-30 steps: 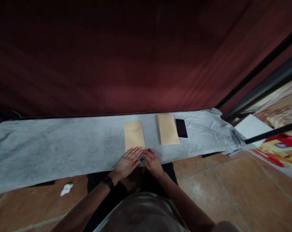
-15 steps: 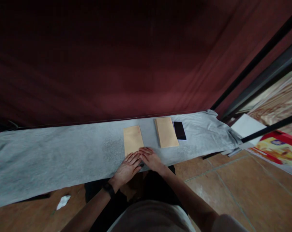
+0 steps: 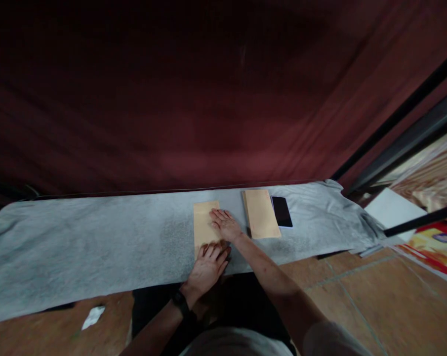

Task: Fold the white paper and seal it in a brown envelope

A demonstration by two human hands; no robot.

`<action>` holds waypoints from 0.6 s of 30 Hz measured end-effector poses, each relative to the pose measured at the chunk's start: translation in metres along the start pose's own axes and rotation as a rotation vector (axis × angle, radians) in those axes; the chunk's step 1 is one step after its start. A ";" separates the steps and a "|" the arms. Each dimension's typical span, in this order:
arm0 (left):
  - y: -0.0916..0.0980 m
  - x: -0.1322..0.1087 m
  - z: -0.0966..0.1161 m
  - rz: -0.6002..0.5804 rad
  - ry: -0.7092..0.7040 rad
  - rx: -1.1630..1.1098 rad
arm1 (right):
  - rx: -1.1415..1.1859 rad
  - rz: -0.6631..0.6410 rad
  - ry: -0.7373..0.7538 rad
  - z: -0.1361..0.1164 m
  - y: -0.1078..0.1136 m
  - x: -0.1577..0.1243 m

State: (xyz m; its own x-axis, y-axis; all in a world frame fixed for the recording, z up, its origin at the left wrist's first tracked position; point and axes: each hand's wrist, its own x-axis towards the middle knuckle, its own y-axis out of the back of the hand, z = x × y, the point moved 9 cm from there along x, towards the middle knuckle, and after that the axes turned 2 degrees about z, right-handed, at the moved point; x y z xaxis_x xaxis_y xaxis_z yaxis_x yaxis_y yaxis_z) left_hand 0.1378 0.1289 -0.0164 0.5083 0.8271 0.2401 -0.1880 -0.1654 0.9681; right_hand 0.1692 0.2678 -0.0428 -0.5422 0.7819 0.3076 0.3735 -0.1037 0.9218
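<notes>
A tan paper envelope [image 3: 203, 222] lies flat on the grey cloth in front of me. My left hand [image 3: 207, 267] rests on its near end, fingers spread and pointing away from me. Higher up, my right hand [image 3: 225, 225] lies flat across the envelope's right side with the fingers stretched out. Neither hand grasps anything. To the right is a stack of similar tan envelopes [image 3: 261, 213], apart from my hands. Beside that stack lies a phone [image 3: 281, 211] with a dark screen.
The long narrow table [image 3: 97, 242] is covered in grey cloth and stands against a dark red hanging sheet [image 3: 193, 123]. A colourful box [image 3: 436, 247] and a white panel [image 3: 395, 210] are at the right. A crumpled white paper [image 3: 93, 317] lies on the tiled floor.
My right hand has moved up from the envelope's near edge onto its right side. My left hand stays at the near end. The view has shifted slightly.
</notes>
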 end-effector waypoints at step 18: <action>-0.006 0.014 0.009 -0.100 -0.027 0.229 | 0.079 -0.001 -0.054 0.015 0.009 -0.032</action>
State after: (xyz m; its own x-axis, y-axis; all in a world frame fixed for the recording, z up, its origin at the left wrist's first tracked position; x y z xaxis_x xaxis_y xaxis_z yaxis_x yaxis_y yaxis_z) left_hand 0.1537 0.1363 -0.0187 0.5380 0.8311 0.1410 0.0584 -0.2036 0.9773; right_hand 0.2017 0.2513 -0.0476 -0.5018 0.8145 0.2913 0.4321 -0.0557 0.9001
